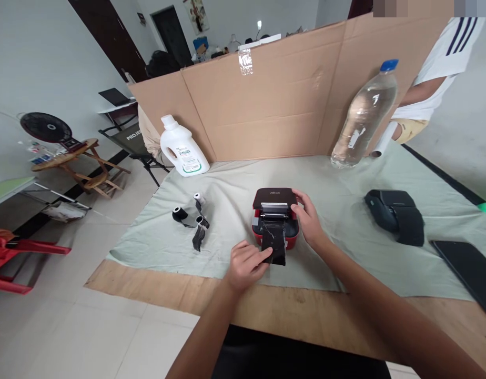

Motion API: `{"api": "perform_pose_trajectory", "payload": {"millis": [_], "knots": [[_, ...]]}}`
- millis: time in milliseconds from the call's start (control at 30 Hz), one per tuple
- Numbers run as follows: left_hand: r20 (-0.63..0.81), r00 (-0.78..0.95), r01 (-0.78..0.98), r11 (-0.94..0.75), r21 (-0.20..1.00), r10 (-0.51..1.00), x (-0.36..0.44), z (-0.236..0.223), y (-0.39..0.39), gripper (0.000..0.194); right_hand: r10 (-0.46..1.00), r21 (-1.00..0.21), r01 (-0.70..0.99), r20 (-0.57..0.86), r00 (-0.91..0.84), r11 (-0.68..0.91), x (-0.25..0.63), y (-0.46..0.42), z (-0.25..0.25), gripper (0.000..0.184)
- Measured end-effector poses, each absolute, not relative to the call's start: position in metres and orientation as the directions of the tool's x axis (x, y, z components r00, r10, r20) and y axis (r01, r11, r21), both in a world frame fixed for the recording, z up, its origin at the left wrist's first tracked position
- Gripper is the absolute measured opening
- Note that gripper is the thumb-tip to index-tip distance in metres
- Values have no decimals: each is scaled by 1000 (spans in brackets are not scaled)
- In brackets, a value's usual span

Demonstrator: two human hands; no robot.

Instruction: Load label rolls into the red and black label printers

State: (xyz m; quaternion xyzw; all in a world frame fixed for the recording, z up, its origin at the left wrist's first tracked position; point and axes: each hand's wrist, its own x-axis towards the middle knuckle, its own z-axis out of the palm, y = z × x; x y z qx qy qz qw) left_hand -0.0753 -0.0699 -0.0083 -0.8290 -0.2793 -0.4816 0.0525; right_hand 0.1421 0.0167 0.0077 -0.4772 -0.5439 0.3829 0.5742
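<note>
A small red-and-black label printer sits on the cloth, its black lid raised at the back. From its front a strip of black ribbon hangs out, creased near the rollers. My left hand pinches the ribbon's left edge, index finger lying on top and the thumb underneath mostly hidden. At the printer's right side, my right hand grips the lid's edge with thumb and fingers. To the left of the printer lie a roll of black ribbon, a white-cored spool and a loose ribbon core.
A white detergent jug and a large water bottle stand before a cardboard screen. At right are a black device with a strap and a dark phone or tablet. A person's sleeve shows behind the screen.
</note>
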Motion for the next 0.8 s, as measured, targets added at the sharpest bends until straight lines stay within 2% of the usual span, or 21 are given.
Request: {"api": "perform_pose_trajectory", "payload": {"millis": [67, 100, 167, 233, 267, 300, 367, 433, 633, 700, 800], "knots": [[814, 401, 456, -862, 221, 421, -77, -4, -69, 24, 957, -959, 94, 276, 94, 267, 142, 12, 3, 55], [811, 372, 427, -859, 282, 451, -77, -1, -66, 22, 956, -957, 93, 281, 85, 273, 141, 8, 0, 59], [756, 178, 398, -749, 530, 630, -76, 6, -55, 25, 958, -960, 60, 278, 73, 274, 139, 3, -5, 63], [506, -74, 302, -465, 832, 859, -72, 14, -36, 29, 963, -966, 2, 258, 79, 258, 137, 0, -9, 66], [324, -144, 218, -289, 932, 935, -69, 17, -25, 32, 966, -969, -25, 244, 87, 247, 136, -1, -9, 67], [155, -147, 131, -136, 982, 977, -66, 19, -15, 37, 969, -971, -45, 230, 95, 235, 135, -1, -9, 68], [-53, -67, -4, 53, 999, 996, -60, 21, 3, 46, 974, -976, -57, 206, 92, 212, 134, 1, -8, 70], [-120, -21, -67, 118, 991, 993, -58, 20, 12, 48, 976, -976, -55, 204, 79, 209, 133, 2, -7, 72], [-89, -83, -96, 81, 992, 993, -55, 15, 1, 44, 975, -976, -68, 197, 102, 205, 134, -3, -14, 68], [-76, -117, -157, 58, 986, 990, -51, 8, -8, 43, 975, -978, -69, 185, 121, 194, 136, -10, -21, 66], [-57, -146, -297, 11, 955, 988, -41, -6, -18, 46, 969, -970, -5, 241, 56, 242, 138, -22, -30, 62]]}}
